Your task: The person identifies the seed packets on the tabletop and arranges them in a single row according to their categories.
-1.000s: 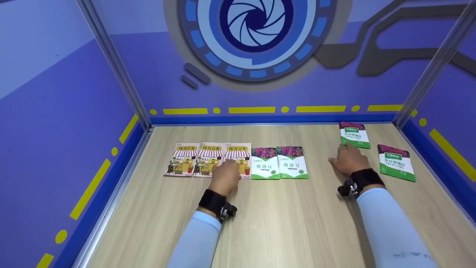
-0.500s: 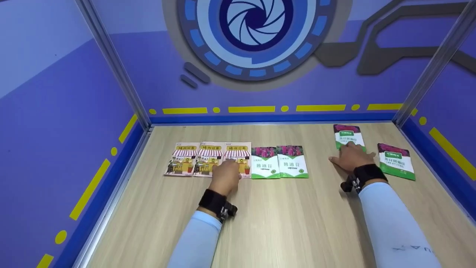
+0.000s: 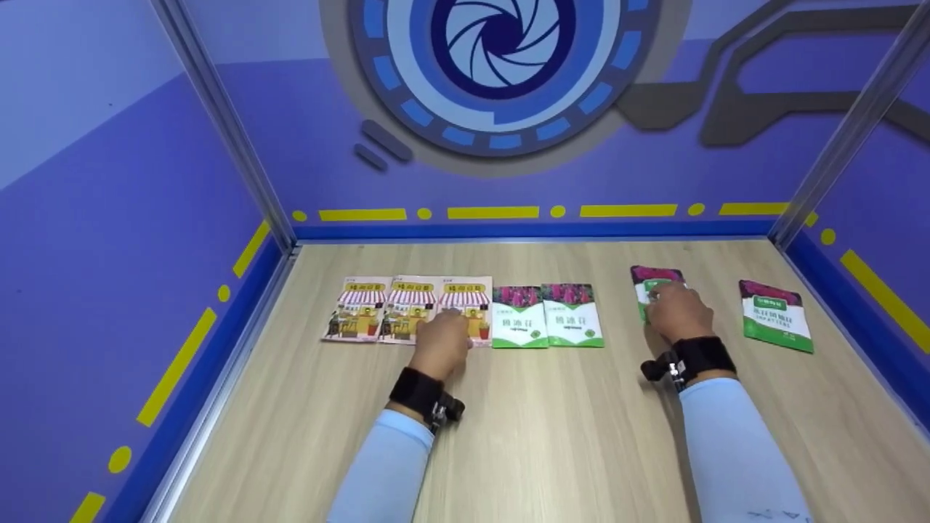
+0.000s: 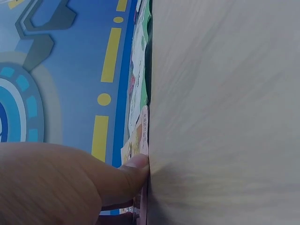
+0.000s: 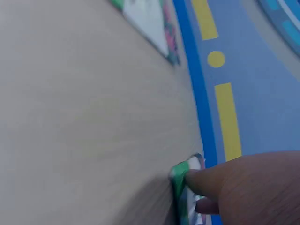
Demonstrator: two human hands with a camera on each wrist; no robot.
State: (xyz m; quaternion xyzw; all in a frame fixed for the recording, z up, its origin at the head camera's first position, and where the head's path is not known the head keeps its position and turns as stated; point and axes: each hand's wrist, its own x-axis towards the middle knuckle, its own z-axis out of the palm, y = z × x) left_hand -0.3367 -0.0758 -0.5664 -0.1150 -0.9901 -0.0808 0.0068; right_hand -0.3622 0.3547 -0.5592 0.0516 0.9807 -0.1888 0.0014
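My left hand point(image 3: 442, 341) rests on the lower part of the rightmost pink packet point(image 3: 474, 296); in the left wrist view the thumb point(image 4: 133, 171) touches its edge. The packet has a striped awning picture. My right hand point(image 3: 679, 312) holds a white and green seed packet point(image 3: 645, 280) with a dark pink flower top, partly hidden by the fingers. The right wrist view, blurred, shows thumb and finger pinching that seed packet point(image 5: 182, 176) near its edge. A matching seed packet point(image 3: 776, 316) lies to the right of this hand.
Two more pink packets point(image 3: 356, 309) lie left of my left hand, overlapping in a row. Two white and green flower packets point(image 3: 517, 319) continue the row rightward. Purple-blue walls point(image 3: 305, 145) enclose the wooden tabletop point(image 3: 538, 436) at the back and sides.
My right hand has drawn its seed packet left and toward me, away from the back edge, and its fingers have curled in. The left hand and the row have stayed still.
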